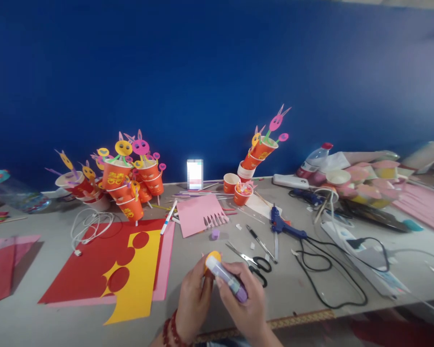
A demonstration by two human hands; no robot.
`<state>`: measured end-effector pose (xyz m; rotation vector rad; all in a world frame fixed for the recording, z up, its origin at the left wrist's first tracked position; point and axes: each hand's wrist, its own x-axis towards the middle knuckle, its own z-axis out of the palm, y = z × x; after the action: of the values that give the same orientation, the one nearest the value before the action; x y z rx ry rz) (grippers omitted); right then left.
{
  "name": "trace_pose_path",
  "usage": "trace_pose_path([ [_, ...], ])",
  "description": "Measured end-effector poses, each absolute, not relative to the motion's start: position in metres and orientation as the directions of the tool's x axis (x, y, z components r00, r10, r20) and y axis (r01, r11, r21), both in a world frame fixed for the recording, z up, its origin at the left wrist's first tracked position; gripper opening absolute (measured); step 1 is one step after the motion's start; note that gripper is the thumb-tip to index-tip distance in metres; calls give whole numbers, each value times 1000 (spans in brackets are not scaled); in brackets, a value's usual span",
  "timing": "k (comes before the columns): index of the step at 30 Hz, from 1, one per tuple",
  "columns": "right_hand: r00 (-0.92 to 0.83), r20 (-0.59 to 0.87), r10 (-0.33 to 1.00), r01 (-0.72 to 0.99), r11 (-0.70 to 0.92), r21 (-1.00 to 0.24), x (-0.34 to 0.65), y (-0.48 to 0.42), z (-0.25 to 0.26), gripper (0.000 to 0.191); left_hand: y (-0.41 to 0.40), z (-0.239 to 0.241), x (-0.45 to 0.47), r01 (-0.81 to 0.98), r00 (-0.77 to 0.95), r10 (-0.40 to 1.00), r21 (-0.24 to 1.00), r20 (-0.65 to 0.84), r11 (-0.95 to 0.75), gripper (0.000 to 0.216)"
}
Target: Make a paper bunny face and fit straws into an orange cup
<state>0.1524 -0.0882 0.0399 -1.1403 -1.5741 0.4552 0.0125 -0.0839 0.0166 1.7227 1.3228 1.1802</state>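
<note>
A place where crafts are made is shown by the gray table, on which cut yellow paper, scissors and a blue glue gun are seen, and by the red cups that are topped with pink and yellow paper faces.

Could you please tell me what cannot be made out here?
Yellow piece: head view, partly hidden by glue stick and left hand.
Glue stick's label: head view, blurred, partly under right hand.
Bright screen: head view, pixelated.
Leftmost red sheet: head view, cut off by edge.
</note>
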Motion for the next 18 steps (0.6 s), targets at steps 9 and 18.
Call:
trace_pose_path([
  [9,34,562,827,444,491,-749,153,-89,39,12,-84,21,13,320,130,972,920,195,-228,33],
  [18,18,596,803,460,523,-718,154,-93,40,14,-83,21,11,346,134,973,911,189,-225,37],
])
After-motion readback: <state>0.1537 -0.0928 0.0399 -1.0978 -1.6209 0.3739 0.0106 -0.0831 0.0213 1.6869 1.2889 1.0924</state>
